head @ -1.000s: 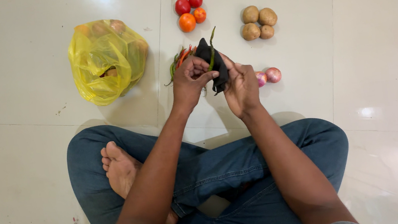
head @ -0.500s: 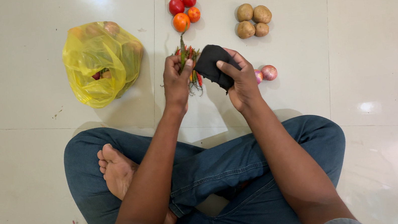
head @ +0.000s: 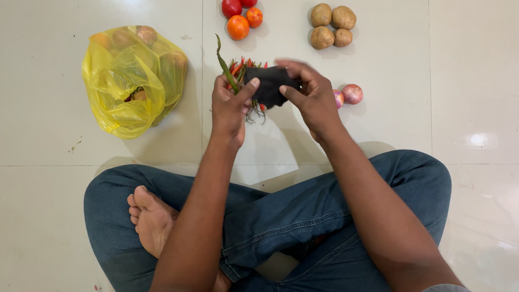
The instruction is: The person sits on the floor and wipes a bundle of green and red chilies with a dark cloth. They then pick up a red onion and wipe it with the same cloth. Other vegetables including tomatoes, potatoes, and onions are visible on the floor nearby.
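I sit cross-legged on a white tiled floor. My left hand [head: 228, 103] grips a bunch of red and green chillies [head: 235, 69] whose tips stick up past the fingers. My right hand [head: 310, 90] holds a small black plastic bag [head: 268, 85] between both hands, and my left thumb touches its edge. The chillies sit at the bag's left side; whether any are still inside it is hidden.
A yellow plastic bag [head: 132, 79] with vegetables lies at the left. Several tomatoes [head: 239, 10] sit at the top centre, several potatoes [head: 332, 25] to their right, and two small onions [head: 349, 94] beside my right hand. My crossed legs in jeans [head: 282, 222] fill the foreground.
The hands have shifted slightly apart and up. The chillies are now bunched in my left hand beside the black bag, which has turned flatter in my right hand.
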